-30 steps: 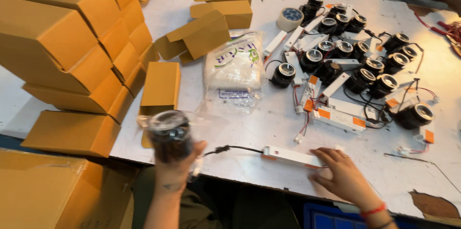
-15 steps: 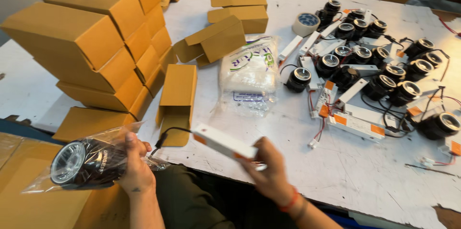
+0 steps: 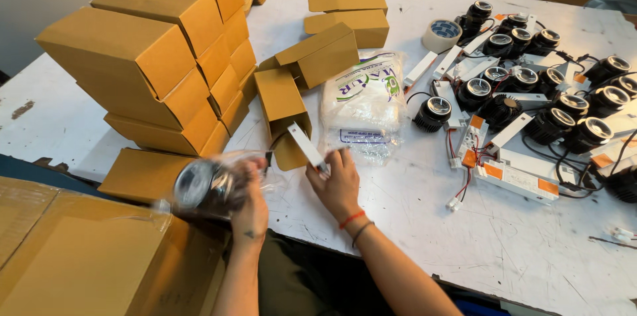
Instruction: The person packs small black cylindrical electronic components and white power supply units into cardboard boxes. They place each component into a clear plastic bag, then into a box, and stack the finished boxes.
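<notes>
We are gripping a bagged black spotlight point(image 3: 202, 187) in our closed left hand point(image 3: 251, 204) at the bench's near edge | right hand point(image 3: 338, 180) pinching its white driver point(image 3: 306, 146) | open carton point(image 3: 284, 114) waiting empty | many lamps point(image 3: 551, 100) remaining unpacked.

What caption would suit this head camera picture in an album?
Left hand holds a bagged black spotlight while the right hand feeds its white driver into an open cardboard box.
</notes>
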